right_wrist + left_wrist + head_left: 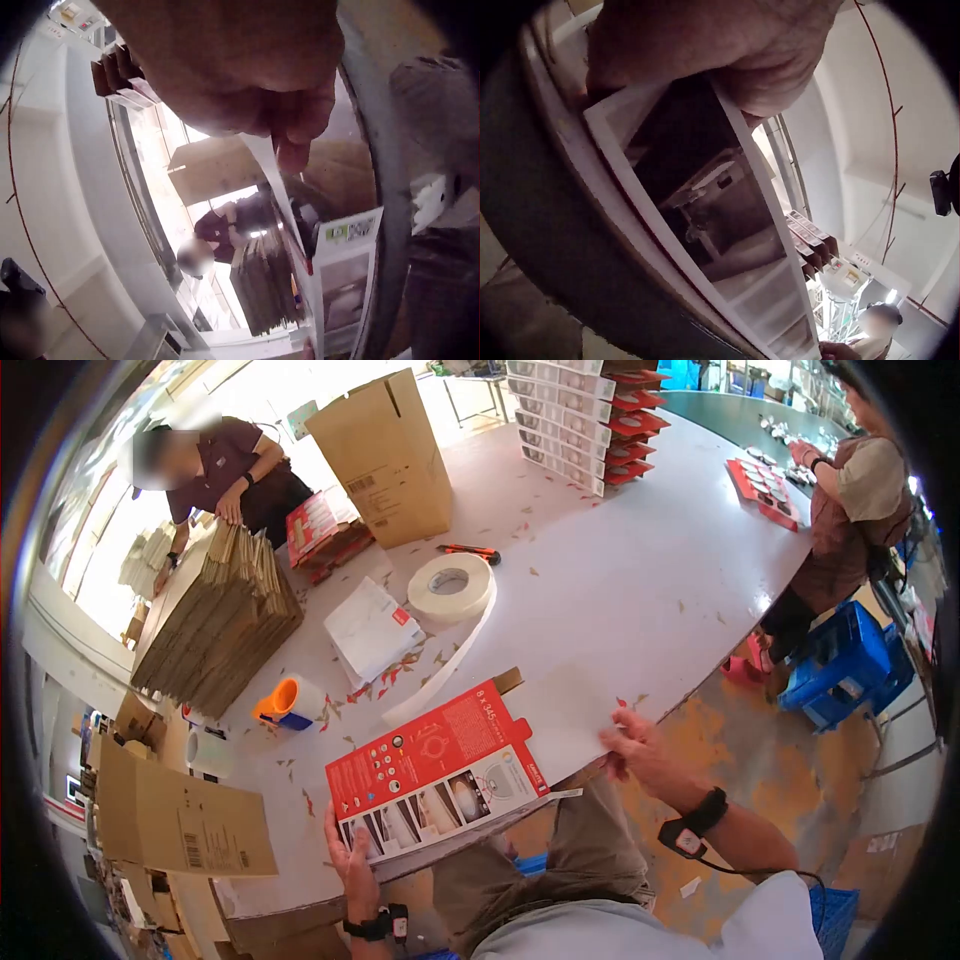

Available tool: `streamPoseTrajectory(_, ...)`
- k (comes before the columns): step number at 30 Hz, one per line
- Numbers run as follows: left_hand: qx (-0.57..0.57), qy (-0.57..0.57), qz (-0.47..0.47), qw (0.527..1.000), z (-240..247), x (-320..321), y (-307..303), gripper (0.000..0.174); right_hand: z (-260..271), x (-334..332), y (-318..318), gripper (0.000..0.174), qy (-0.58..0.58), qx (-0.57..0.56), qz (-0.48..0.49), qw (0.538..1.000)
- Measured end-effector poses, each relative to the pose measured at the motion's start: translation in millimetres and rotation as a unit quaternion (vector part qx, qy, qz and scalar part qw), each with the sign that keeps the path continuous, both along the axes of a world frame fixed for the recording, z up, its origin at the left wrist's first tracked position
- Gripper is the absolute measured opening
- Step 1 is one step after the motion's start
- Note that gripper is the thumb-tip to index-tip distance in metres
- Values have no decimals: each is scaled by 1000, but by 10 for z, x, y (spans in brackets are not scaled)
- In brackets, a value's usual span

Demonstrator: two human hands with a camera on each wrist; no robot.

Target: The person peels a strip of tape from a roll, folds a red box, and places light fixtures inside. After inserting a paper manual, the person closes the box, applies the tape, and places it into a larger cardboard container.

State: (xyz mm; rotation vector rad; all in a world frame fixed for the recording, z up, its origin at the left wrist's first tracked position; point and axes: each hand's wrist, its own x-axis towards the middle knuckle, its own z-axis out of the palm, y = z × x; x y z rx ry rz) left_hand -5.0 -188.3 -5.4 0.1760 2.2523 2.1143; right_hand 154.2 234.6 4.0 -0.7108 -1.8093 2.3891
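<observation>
A flat red and white printed carton (432, 760) lies tilted at the table's near edge, with lamp photos along its lower side. My left hand (352, 855) grips its left end, thumb over the printed face and the other fingers largely hidden. At the right end, the carton's flaps stand out, among them a small white one (349, 232) with a printed code. Just beyond that end is my right hand (640, 758), fingers bent. In the right wrist view its fingertips pinch the edge of a thin white piece (271, 169) that runs toward the carton.
A tape roll (450, 588), box cutter (470, 553), white packet (372, 630) and orange-and-blue tape dispenser (288, 705) lie behind the carton. Flattened cardboard (215, 610) is stacked at left, near a tall brown box (385, 465). Stacked trays (565, 425) stand at the back. Two people work at the table.
</observation>
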Motion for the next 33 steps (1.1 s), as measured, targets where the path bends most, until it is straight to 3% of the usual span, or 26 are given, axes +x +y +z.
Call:
streamPoseTrajectory(2, 13, -7, -5, 1000, 45, 20, 42, 70, 128, -160, -135, 25, -32, -25, 50, 998)
streamPoseTrajectory(5, 25, -11, -5, 1000, 21, 8, 34, 68, 206, -386, -165, 25, -32, 115, 189, 975)
streamPoseTrajectory(8, 26, -8, 13, 1000, -18, 13, -4, 66, 131, -551, -17, 29, -58, 210, 175, 960)
streamPoseTrajectory(9, 29, -7, 19, 999, -39, 8, 24, 65, 181, -552, 10, 25, -66, 139, 166, 974)
streamPoseTrajectory(15, 61, -13, 4, 998, -137, -49, -45, 67, 223, -602, -153, 23, -37, 137, 129, 982)
streamPoseTrajectory(19, 27, 34, 39, 998, -187, -35, -18, 70, 217, -706, -281, 22, -52, 72, 178, 980)
streamPoseTrajectory(21, -3, 20, 49, 999, -86, -10, 6, 71, 317, -736, -324, 17, -34, 96, 183, 978)
streamPoseTrajectory(23, -1, 18, 54, 998, -87, -51, 6, 71, 353, -796, -243, 16, -106, 140, 225, 958)
streamPoseTrajectory(26, 35, 0, 59, 998, -63, 5, -14, 70, 46, -798, -173, 21, -74, -62, 146, 985)
streamPoseTrajectory(30, 49, -6, 59, 997, -172, -26, 0, 70, 335, -834, -245, 23, -96, -125, 145, 977)
streamPoseTrajectory(31, -8, 48, 57, 997, -259, -61, -44, 72, 324, -831, -281, 22, -95, -138, 142, 976)
streamPoseTrajectory(33, -39, 55, 60, 996, -295, -26, -86, 73, 212, -906, -309, 22, -69, -170, 149, 972)
